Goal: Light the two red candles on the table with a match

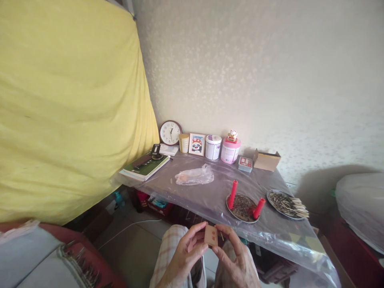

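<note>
A lived-in home room: patterned wallpaper, a low table (210,196) under plastic sheeting, with a wall clock (170,132), a framed cartoon picture (197,144), tins and a lucky-cat figurine (232,135) at center; yellow fabric (69,104) fills the left.

The table (210,200) stands by the far wall. On its far edge sit a clock (170,132), a picture (197,144) and 2 tubs (213,147). Books (145,168) lie left, a bag (194,176) in the middle. 2 plates (241,208) lie near right, just past both hands.

Both hands (210,252) together, apparently pinching
</note>
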`<act>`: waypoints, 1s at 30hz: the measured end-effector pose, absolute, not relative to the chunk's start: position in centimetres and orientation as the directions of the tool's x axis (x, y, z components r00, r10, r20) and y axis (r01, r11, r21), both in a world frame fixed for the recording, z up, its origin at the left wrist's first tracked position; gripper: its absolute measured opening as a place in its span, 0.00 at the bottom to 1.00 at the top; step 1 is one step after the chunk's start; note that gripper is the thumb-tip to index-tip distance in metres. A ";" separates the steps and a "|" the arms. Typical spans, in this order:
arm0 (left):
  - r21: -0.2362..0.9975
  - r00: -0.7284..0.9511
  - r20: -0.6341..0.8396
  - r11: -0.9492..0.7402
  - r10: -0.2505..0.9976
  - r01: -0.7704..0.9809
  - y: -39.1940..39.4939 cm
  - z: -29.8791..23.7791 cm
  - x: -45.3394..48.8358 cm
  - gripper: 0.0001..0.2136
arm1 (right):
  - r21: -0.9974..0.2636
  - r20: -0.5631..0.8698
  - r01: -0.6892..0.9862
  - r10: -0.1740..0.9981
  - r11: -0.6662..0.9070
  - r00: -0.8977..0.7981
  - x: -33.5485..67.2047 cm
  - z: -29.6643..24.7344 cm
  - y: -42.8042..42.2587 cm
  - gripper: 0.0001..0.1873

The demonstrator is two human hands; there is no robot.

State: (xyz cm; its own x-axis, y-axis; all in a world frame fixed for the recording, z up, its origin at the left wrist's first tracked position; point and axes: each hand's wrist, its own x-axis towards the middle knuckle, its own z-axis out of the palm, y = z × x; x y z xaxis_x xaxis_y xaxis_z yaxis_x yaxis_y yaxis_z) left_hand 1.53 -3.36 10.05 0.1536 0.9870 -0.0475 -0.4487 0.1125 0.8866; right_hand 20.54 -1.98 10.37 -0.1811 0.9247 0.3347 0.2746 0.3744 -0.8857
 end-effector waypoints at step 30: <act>0.939 0.182 0.029 0.036 0.983 -0.342 -3.0 8.4 1.6 0.17 | -0.877 0.346 0.278 0.916 0.393 -0.203 20.7 10.4 -2.1 0.16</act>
